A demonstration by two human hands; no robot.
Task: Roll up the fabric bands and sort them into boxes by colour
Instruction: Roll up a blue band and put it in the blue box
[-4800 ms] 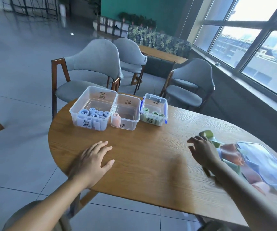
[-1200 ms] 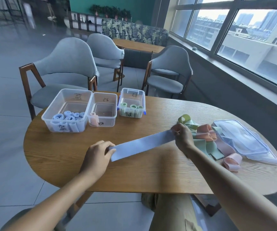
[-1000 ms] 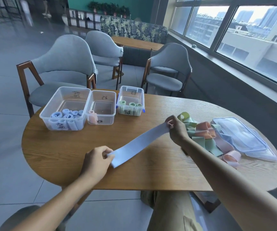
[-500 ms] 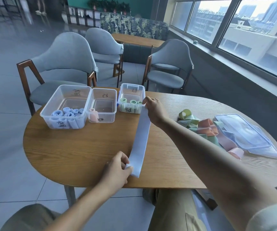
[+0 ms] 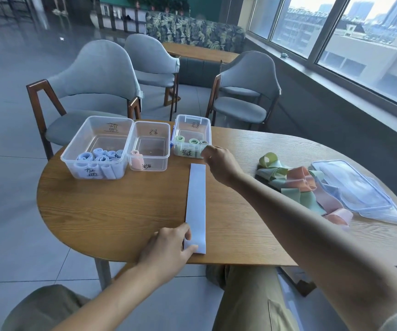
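the pale blue band [image 5: 196, 206] lies flat and straight on the wooden table [image 5: 111, 211], running from the near edge away toward the boxes. the left hand [image 5: 168, 249] pinches its near end, thumb on top and fingers curled at the edge. the right hand [image 5: 219, 163] sits just past the far end with its fingers loosely curled; whether it touches the band cannot be told, and it appears to hold nothing.

three clear boxes stand in a row beyond the band: the blue box [image 5: 83, 149] with many blue rolls, the pink box [image 5: 154, 149] with one pink roll [image 5: 136, 158], and the green box [image 5: 192, 130] with a few green rolls. a heap of loose bands [image 5: 297, 185], green and pink, lies to the right beside a clear lid [image 5: 357, 192].

the band looks thin, light and limp, with no stiffness to hold a shape, so it will likely slide on the smooth wood and skew if rolled from one corner. the sensible hold is the near end, pinched across its full width, rolled forward while the other hand keeps the length straight. a loose roll would probably spring open once dropped into the blue box.
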